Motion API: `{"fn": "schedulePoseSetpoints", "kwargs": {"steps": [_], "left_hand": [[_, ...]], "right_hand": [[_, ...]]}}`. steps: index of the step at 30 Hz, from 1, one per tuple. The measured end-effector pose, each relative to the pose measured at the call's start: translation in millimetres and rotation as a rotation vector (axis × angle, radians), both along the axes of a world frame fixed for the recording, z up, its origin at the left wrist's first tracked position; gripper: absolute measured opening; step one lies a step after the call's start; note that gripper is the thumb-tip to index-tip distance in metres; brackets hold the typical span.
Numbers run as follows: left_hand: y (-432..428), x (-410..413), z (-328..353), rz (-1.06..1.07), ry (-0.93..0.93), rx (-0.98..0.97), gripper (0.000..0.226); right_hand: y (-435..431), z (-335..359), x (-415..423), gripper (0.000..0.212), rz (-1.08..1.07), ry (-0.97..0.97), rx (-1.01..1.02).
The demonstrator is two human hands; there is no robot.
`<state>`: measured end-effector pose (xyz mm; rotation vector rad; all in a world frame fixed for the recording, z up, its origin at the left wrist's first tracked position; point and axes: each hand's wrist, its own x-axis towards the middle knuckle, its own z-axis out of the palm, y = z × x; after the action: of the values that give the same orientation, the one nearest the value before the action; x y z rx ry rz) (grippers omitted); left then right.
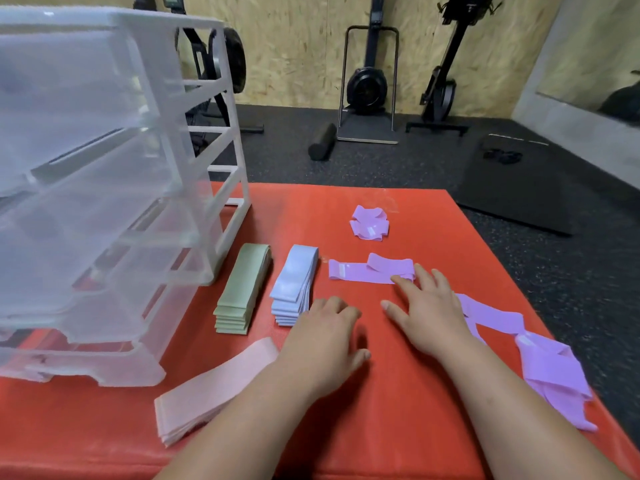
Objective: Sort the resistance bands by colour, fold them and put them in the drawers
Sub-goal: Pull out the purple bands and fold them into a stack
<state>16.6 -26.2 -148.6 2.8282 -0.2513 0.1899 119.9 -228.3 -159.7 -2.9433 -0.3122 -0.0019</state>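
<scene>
Sorted stacks lie on the red mat (pixel 381 427): green bands (pixel 242 289), blue bands (pixel 294 282) and pink bands (pixel 214 389). A purple band (pixel 363 271) lies flat beyond my hands, a crumpled purple one (pixel 369 223) sits farther back, and several loose purple bands (pixel 540 362) trail at the right. My left hand (pixel 329 337) rests flat on the mat beside the blue stack, holding nothing. My right hand (pixel 426 306) is spread, its fingertips touching the flat purple band's right end. The clear plastic drawer unit (pixel 104 202) stands at the left.
The mat's right edge drops to a dark rubber floor (pixel 381 161). A black mat (pixel 519 181), a foam roller (pixel 322 142) and upright rowing machines (pixel 369 81) stand farther back against a wooden wall.
</scene>
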Motion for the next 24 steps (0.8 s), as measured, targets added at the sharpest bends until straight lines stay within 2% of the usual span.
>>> {"fn": "schedulePoseSetpoints", "kwargs": {"steps": [5,7,9,11,15,19,22,24], "left_hand": [[4.6,5.2,-4.4,-0.036,-0.037,-0.033,0.060],[5.7,6.1,-5.9,-0.046,-0.043,-0.036,0.059],[5.5,6.6,-6.9,-0.055,-0.041,-0.036,0.058],[5.3,6.3,-6.0,-0.057,-0.037,-0.054,0.057],[4.6,4.5,2.8,-0.037,-0.075,-0.139,0.050],[2.4,-0.9,16.2,0.024,-0.162,-0.287,0.042],[-4.0,-8.3,30.1,0.064,-0.239,-0.463,0.040],[-9.2,-15.3,39.5,0.076,-0.234,-0.588,0.048]], "right_hand": [[2.6,-8.0,25.8,0.070,-0.024,0.079,-0.042],[3.5,-10.0,30.4,0.069,-0.024,0.036,-0.056],[3.6,-9.8,30.9,0.058,-0.007,-0.063,-0.028],[3.8,-1.8,26.9,0.042,0.018,-0.126,0.135],[4.0,27.5,5.9,0.017,-0.003,-0.187,0.602],[7.1,61.8,-27.4,0.020,0.017,0.013,1.062],[3.3,75.9,-53.7,0.029,0.069,0.130,1.151],[-0.8,79.5,-68.9,0.033,0.101,0.179,1.182]]}}
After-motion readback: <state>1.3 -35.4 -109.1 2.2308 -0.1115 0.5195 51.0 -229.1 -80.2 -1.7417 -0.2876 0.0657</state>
